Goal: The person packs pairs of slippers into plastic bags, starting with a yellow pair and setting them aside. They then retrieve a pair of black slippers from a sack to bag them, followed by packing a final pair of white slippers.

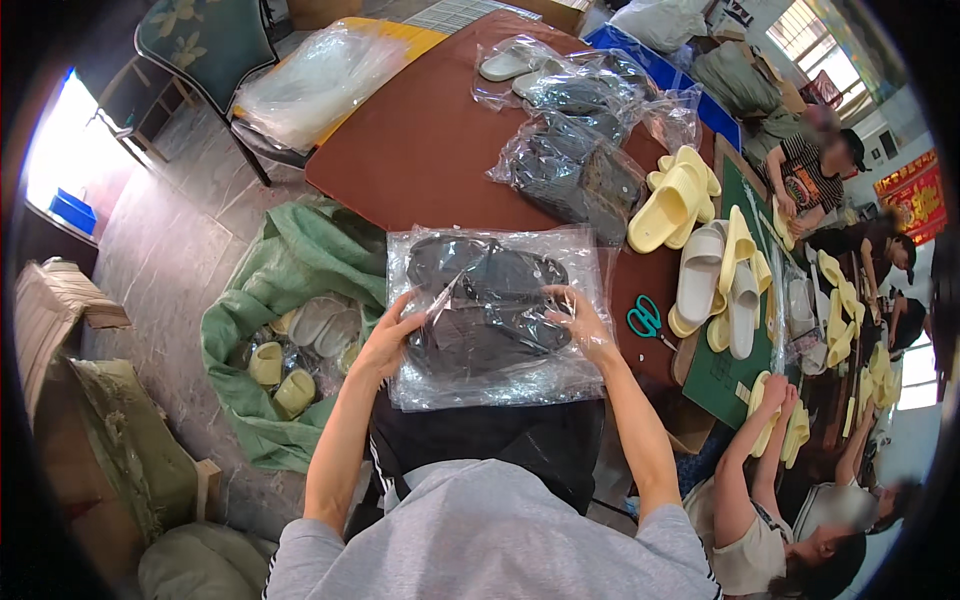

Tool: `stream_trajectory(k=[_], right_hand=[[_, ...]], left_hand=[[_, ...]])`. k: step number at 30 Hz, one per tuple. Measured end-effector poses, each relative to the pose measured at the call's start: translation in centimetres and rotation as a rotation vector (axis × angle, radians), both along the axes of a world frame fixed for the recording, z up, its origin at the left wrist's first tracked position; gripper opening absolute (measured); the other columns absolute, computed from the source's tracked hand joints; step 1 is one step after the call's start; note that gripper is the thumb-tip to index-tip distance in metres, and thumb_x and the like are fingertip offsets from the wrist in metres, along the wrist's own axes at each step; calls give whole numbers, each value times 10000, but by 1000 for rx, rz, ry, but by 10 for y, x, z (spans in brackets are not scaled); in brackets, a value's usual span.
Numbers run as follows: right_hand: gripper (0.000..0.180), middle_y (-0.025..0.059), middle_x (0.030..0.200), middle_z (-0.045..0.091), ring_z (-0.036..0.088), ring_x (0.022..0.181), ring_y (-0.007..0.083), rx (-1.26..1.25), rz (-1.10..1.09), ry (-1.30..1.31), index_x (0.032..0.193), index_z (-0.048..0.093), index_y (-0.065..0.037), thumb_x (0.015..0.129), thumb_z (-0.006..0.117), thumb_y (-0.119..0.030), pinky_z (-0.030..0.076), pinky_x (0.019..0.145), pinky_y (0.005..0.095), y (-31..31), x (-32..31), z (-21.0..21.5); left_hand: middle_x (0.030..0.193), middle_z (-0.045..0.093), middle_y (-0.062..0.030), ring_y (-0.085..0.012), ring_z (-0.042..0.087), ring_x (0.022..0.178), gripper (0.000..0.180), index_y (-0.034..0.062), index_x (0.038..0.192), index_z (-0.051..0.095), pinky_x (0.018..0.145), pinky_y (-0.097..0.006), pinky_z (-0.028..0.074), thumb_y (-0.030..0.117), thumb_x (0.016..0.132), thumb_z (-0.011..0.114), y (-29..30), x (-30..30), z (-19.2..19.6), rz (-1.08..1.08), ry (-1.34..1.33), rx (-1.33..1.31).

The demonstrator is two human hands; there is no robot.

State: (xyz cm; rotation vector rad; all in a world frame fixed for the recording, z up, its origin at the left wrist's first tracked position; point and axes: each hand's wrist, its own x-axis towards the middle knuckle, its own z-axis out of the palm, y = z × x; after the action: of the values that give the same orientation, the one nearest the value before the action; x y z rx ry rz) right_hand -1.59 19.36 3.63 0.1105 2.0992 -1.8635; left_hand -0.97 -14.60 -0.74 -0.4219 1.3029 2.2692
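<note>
Two grips, left hand (388,340), right hand (585,323), clamped on bagged black slippers (485,290); scissors (654,333), yellow slippers (670,205) nearby.

The person's left hand (388,345) and right hand (584,325) touch opposite sides of a clear-bagged pair of dark slippers (490,322). Right of that pair lie teal-handled scissors (644,317); beyond it, more bagged slippers (565,165); left of it, an open green sack (225,350) holding slippers.
</note>
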Motion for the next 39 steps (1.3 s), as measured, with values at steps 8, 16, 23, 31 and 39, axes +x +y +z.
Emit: stream_trajectory(k=[8,16,23,31,39], right_hand=[[268,26,1147,635,551,1101,148,65,36,80,1085,643,-67,823,697,-85,421,959,308,2,10,4],[299,17,1054,638,549,1031,125,95,-40,151,1094,653,-67,796,676,-77,422,914,283,21,31,-9],[283,8,1081,630,552,1026,121,113,-221,111,1095,646,-55,812,660,-65,425,908,281,49,59,-42],[261,-2,989,636,566,932,86,-4,-289,62,1079,651,-53,818,659,-42,436,840,238,45,62,-55],[258,29,1069,640,562,1029,143,126,-592,280,1084,653,-37,826,646,-19,416,919,269,60,86,-51]], left_hand=[[1187,651,-99,-205,651,1001,565,43,1291,530,839,-273,503,516,998,430,-17,-47,-3,127,41,24],[701,552,23,-70,478,633,172,24,867,618,584,-244,382,178,938,586,-8,-72,-14,362,410,-733],[1185,552,-200,-320,546,1031,392,27,1251,545,894,-391,441,163,893,630,12,-55,-7,394,738,-1295],[1587,194,-66,-419,93,1454,546,198,1454,411,1109,-667,77,345,945,542,36,5,-12,-210,897,-1712],[1598,186,-67,-429,72,1457,594,227,1497,345,1124,-647,43,410,953,501,37,10,-41,-281,788,-1713]])
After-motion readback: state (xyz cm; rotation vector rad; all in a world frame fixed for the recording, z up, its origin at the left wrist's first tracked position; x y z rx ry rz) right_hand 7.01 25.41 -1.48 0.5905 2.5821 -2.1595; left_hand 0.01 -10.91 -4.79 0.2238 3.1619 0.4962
